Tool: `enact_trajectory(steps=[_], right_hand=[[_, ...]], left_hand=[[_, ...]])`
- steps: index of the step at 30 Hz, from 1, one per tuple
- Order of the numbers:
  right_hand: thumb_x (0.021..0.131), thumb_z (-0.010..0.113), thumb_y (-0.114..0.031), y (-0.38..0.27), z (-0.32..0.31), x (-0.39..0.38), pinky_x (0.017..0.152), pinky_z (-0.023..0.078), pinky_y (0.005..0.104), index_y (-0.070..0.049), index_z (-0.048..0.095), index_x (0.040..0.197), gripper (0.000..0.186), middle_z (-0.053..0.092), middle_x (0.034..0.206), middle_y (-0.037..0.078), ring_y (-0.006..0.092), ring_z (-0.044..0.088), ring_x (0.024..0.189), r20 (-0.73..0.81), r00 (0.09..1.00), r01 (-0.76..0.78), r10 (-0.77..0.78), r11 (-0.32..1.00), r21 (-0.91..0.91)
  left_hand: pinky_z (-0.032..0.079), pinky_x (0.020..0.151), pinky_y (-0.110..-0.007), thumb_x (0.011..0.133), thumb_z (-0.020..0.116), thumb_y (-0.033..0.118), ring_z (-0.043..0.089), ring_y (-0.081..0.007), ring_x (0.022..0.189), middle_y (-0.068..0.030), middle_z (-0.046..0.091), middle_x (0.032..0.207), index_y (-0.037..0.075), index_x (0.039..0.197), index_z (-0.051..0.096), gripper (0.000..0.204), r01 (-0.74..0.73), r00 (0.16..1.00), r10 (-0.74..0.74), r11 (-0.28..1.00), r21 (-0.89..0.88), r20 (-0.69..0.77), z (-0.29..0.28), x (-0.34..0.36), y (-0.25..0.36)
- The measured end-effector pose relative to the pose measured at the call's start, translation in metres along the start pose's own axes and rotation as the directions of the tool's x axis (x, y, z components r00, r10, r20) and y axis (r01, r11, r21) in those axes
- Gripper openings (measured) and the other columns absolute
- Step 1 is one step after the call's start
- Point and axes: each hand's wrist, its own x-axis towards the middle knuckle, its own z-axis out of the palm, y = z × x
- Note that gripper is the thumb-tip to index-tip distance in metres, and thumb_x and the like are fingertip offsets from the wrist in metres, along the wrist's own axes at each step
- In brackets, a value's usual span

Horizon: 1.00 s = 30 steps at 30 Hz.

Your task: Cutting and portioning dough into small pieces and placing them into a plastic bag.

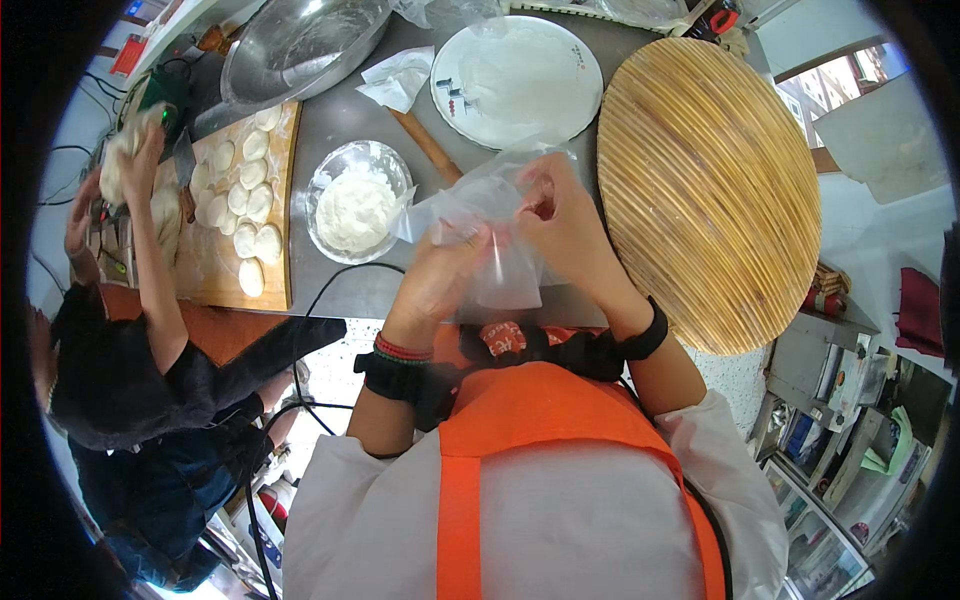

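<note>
We took the bowl (355,158) as our landmark; it stood on the grey table (328,118) and held white flour (352,212). The thing at which we worked, a clear plastic bag (510,285), was to the right of the bowl, between our two hands. The fingers of our left hand (440,270), which was low and right of the bowl, were closed on the bag. Our right hand (560,225) was farther to the right of the bowl, with its fingers curled at the upper part of the bag; whether they pinched the film firmly, we could not tell. The bag's left edge overlapped the rim of the bowl in our view, but we could not judge if they touched.

A rolling pin (425,145) lay just beyond the bowl on its right, one end hidden behind the bag. Farther beyond, also on the right, was a white plate (582,95), and well to the right of the bowl was a round ribbed wooden board (710,190). Left of the bowl, flat dough pieces (254,172) lay on a cutting board (283,190). Well to the left of the bowl, a co-worker (130,370) held a lump of dough (113,178) in the air.
</note>
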Motion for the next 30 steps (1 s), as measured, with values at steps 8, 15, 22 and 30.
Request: enact_trajectory(steps=[8, 15, 22, 30], right_hand=[[0.075, 0.054, -0.006, 0.022, 0.006, -0.002, 0.065, 0.041, 0.0212, 0.001, 0.052, 0.091, 0.017, 0.053, 0.081, 0.004, 0.0083, 0.050, 0.073, 0.274, 0.962, 0.002, 0.008, 0.999, -0.037], [0.076, 0.052, -0.008, 0.012, 0.007, -0.008, 0.065, 0.043, 0.0221, 0.004, 0.058, 0.090, 0.019, 0.058, 0.077, 0.005, 0.0076, 0.052, 0.071, 0.295, 0.955, -0.025, 0.038, 0.999, -0.046], [0.075, 0.052, -0.011, -0.003, 0.003, -0.004, 0.061, 0.044, 0.0227, 0.007, 0.058, 0.083, 0.020, 0.059, 0.069, 0.008, 0.0101, 0.054, 0.064, 0.288, 0.918, -0.308, 0.274, 0.948, 0.077], [0.076, 0.050, -0.004, 0.003, -0.001, 0.004, 0.078, 0.041, 0.0261, 0.001, 0.052, 0.105, 0.030, 0.058, 0.095, 0.009, 0.0135, 0.054, 0.089, 0.292, 0.949, -0.139, 0.120, 0.989, 0.048]], left_hand=[[0.044, 0.069, -0.021, 0.077, 0.057, 0.002, 0.054, -0.0124, 0.079, -0.0040, 0.053, 0.088, 0.000, 0.095, 0.046, 0.021, -0.131, 0.942, 0.205, 0.953, 0.272, -0.264, -0.008, 0.006, -0.015], [0.043, 0.069, -0.022, 0.076, 0.058, 0.002, 0.053, -0.0116, 0.077, -0.0045, 0.053, 0.087, -0.002, 0.091, 0.049, 0.017, -0.092, 0.950, 0.148, 0.974, 0.207, -0.275, -0.007, 0.001, -0.013], [0.039, 0.064, -0.020, 0.078, 0.059, 0.012, 0.049, -0.0068, 0.071, -0.0015, 0.055, 0.078, 0.000, 0.083, 0.056, 0.014, -0.155, 0.952, 0.265, 0.848, 0.507, -0.152, 0.008, -0.003, -0.005], [0.039, 0.071, -0.022, 0.082, 0.054, 0.015, 0.048, -0.0081, 0.078, -0.0008, 0.052, 0.085, 0.001, 0.091, 0.053, 0.016, -0.095, 0.977, 0.163, 0.910, 0.405, -0.137, -0.004, -0.006, 0.000]])
